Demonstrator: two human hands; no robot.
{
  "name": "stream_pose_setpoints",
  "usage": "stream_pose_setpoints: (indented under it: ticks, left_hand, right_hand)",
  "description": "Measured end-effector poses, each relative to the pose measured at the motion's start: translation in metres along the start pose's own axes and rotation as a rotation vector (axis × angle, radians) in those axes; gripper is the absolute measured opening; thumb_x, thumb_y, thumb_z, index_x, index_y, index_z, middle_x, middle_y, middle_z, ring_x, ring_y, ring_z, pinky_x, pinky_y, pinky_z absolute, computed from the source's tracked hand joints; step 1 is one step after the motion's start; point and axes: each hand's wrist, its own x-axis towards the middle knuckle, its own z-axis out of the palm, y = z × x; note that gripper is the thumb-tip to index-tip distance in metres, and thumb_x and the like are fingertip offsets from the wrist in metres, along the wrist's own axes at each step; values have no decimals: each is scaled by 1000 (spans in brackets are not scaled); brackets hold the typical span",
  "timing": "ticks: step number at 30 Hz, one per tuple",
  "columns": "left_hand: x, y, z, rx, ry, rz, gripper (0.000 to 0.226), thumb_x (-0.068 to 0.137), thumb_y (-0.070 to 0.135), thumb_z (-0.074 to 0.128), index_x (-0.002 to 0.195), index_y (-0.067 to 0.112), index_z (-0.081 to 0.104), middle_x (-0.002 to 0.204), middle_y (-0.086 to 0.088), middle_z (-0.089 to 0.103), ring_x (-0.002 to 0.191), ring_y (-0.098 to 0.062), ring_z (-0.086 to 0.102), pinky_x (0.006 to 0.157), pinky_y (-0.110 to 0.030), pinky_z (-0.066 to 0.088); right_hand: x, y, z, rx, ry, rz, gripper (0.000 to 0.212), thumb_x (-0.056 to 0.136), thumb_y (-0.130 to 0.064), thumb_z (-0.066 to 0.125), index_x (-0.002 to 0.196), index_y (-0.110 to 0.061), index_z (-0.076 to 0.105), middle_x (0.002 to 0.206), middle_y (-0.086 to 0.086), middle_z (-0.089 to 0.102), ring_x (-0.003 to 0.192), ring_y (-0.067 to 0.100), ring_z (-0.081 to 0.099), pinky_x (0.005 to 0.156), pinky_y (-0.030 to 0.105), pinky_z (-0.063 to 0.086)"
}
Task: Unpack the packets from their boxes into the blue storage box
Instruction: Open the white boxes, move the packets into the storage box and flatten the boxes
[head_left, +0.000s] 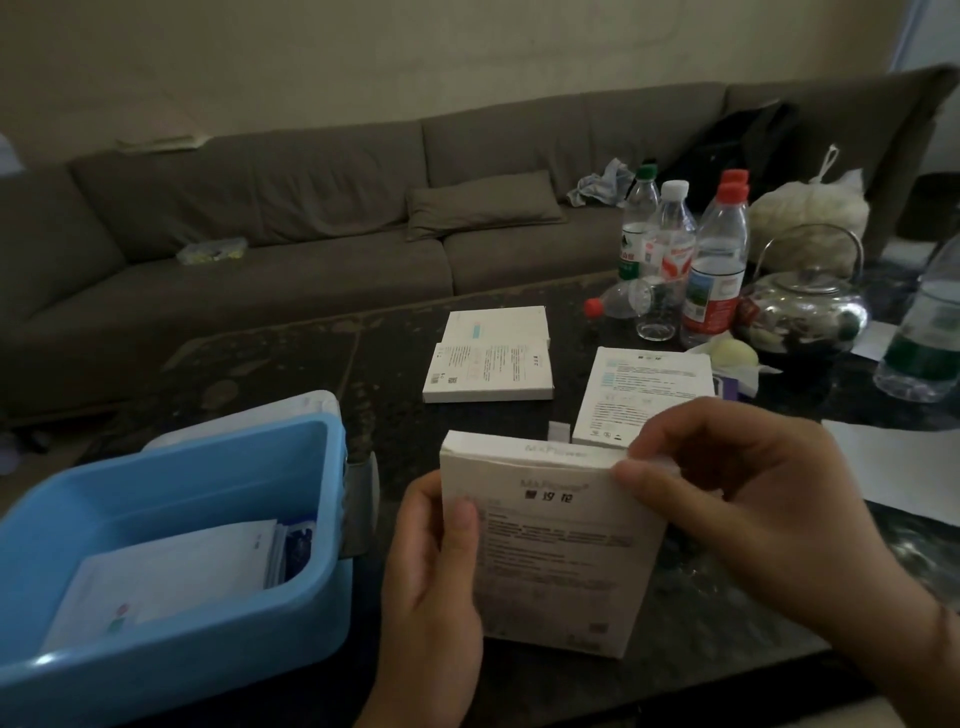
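Box: white carton (550, 545) held upright above the dark table (291, 364), beside the blue bin (171, 519).
Left hand (431, 587): grips the carton's left edge.
Right hand (727, 499): pinches the top-right flap corner.
Handling: likely light, thin card, crushable; hold the edges.
Axis: long side near vertical, opening end up, print facing the camera.
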Motion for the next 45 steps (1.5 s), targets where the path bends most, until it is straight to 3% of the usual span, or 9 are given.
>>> stream_pose_setpoints:
  ticks: [9, 16, 23, 29, 31, 32, 35, 41, 45]
  left_hand:
    - [-4, 5, 7, 13, -13, -14, 28, 90, 43, 42, 89, 64, 60, 98, 27, 68, 90, 11, 62, 82, -27, 41]
    - [-5, 15, 3, -109, 48, 129, 41, 63, 36, 69, 99, 52, 56, 93, 24, 67, 86, 0, 67, 69, -25, 54]
    - [-6, 24, 0, -61, 28, 123, 18, 56, 41, 61, 72, 32, 61, 67, 8, 58, 67, -11, 58, 68, -45, 47]
    - [-3, 22, 3, -72, 26, 153, 6, 67, 24, 57, 70, 29, 56, 70, 7, 56, 68, -13, 55, 59, -35, 49]
    - [-2, 20, 4, -77, 30, 179, 5, 69, 23, 56, 69, 28, 55, 72, 5, 55, 66, -13, 55, 57, -28, 49]
    - [-1, 20, 5, -90, 24, 176, 5, 67, 28, 60, 69, 27, 55, 73, 3, 55, 68, -17, 56, 58, -30, 50]
    - [-2, 19, 6, -157, 40, 127, 19, 57, 34, 66, 64, 24, 52, 71, 0, 52, 67, -20, 56, 59, -35, 49]
    - [-10, 14, 6, -331, 58, 135, 21, 52, 23, 73, 58, 25, 54, 78, 2, 61, 73, -14, 64, 61, -24, 54]
    - [-14, 7, 4, -478, 77, 254, 40, 58, 25, 84, 68, 9, 49, 80, -8, 54, 77, -22, 58, 72, -31, 54]
  right_hand:
    - [0, -11, -2, -262, 41, -213, 10, 86, -40, 58, 93, -36, 64, 72, -23, 67, 68, -6, 66, 55, 4, 49]
    - [3, -10, 15, 123, 46, 187, 24, 73, -50, 56, 94, -43, 63, 46, 8, 57, 35, 19, 45, 36, 27, 37]
    - [-2, -9, 21, 415, -10, 275, 26, 64, -51, 67, 87, -38, 69, 70, 31, 63, 68, 52, 59, 60, 60, 52]
    - [-5, 5, 24, 589, -503, 231, 90, 59, -68, 75, 134, -25, 47, 117, -8, 66, 106, 9, 65, 80, 14, 53]
    - [-7, 17, 32, 573, -549, 291, 115, 23, -68, 86, 119, -15, 52, 105, -2, 66, 92, 4, 66, 71, 8, 52]
    - [-4, 25, 35, 588, -526, 396, 111, 13, -67, 86, 109, -19, 57, 99, -5, 65, 89, 5, 64, 74, 12, 53]
    - [-9, 54, 42, 391, -493, 456, 43, 81, -56, 64, 121, -41, 59, 121, -15, 65, 115, 3, 58, 104, 37, 45]
    - [-26, 68, 42, 194, -322, 679, 18, 92, -31, 59, 109, -27, 65, 94, -7, 74, 83, 4, 70, 64, 10, 51]
    - [-23, 65, 39, 200, -383, 735, 26, 96, -43, 42, 111, -39, 63, 99, -21, 69, 85, -14, 63, 67, 3, 43]
